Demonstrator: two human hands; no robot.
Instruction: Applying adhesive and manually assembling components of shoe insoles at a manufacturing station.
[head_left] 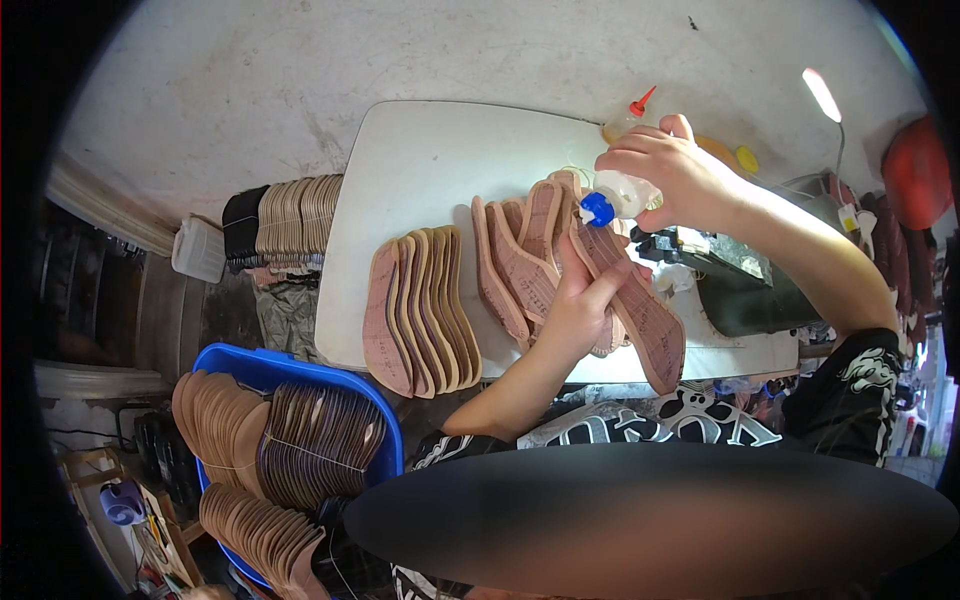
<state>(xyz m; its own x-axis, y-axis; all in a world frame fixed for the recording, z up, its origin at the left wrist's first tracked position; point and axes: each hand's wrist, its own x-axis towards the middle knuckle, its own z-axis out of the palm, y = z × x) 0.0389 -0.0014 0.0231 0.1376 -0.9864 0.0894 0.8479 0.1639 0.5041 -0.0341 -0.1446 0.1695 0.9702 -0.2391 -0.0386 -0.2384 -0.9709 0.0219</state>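
Note:
My left hand (584, 305) grips a brownish-pink shoe insole (652, 328) near its middle, thumb on top, and holds it tilted above the table's front edge. Over the insole's upper end, my right hand (672, 170) is closed around a translucent squeeze bottle (628, 192). The bottle lies nearly sideways, its blue cap (597, 209) down at the insole. Whether anything flows from the cap cannot be seen. Just left of my left hand, several more insoles (518, 268) lie loosely overlapping. Farther left, a neat fanned row of insoles (412, 310) rests on the table.
The white table (420, 150) stands against a pale wall. A red-tipped bottle (630, 115) and a dark sewing machine (705, 258) are at its right side. Bundled insoles fill a blue tub (392, 425) at lower left. More bundles (290, 220) sit beyond the table's left edge.

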